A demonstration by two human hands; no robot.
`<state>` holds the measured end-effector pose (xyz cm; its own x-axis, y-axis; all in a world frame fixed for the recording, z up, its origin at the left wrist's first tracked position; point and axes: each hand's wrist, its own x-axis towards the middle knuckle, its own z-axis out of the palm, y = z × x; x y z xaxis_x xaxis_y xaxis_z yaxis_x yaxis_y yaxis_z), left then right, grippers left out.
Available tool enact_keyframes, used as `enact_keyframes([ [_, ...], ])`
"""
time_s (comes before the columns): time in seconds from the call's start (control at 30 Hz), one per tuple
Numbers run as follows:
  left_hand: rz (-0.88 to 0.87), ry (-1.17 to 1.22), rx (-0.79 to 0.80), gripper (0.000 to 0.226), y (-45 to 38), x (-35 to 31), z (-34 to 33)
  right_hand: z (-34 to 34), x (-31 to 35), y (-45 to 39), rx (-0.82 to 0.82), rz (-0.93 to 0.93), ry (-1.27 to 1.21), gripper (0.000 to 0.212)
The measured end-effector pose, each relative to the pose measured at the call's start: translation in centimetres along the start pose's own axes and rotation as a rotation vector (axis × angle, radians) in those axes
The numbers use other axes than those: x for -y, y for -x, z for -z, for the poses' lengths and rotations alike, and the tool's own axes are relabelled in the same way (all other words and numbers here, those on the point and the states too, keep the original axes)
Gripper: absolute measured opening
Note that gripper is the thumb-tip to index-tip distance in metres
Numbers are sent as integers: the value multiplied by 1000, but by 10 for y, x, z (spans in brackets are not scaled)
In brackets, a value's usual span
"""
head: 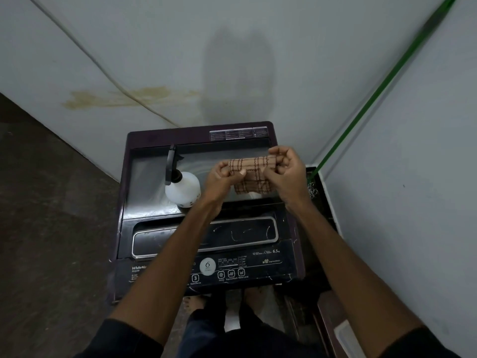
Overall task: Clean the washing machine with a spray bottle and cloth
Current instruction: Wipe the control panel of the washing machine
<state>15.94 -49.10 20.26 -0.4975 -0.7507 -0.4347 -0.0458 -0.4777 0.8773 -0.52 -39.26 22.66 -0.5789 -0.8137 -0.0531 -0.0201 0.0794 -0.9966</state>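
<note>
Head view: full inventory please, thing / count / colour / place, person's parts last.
washing machine: 1, dark purple-black top-loader, centre, lid closed, against the wall
spray bottle: 1, white with black trigger head, upright on the lid, left part
cloth: 1, tan with dark checked lines, folded, held above the lid
cable: 1, pale, runs down the wall to behind the machine
green pole: 1, green, leans in the corner at right
wall stain: 1, yellowish, on the wall at left
left hand: 1, grips the cloth's left end
right hand: 1, pinches the cloth's right end
</note>
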Motion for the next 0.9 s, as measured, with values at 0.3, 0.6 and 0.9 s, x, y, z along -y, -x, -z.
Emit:
enact_keyframes([
  [0.3, -481, -1067, -149, 32, -1, -3, 9, 14, 10, -15, 153, 206, 931, 25],
  [0.6, -715, -1121, -143, 30, 2, -1, -22, 45, -1, -25, 264, 396, 917, 33],
  [0.9, -543, -669, -601, 10, 72, 82, 19, 32, -68, 17, 586, 410, 1251, 90],
])
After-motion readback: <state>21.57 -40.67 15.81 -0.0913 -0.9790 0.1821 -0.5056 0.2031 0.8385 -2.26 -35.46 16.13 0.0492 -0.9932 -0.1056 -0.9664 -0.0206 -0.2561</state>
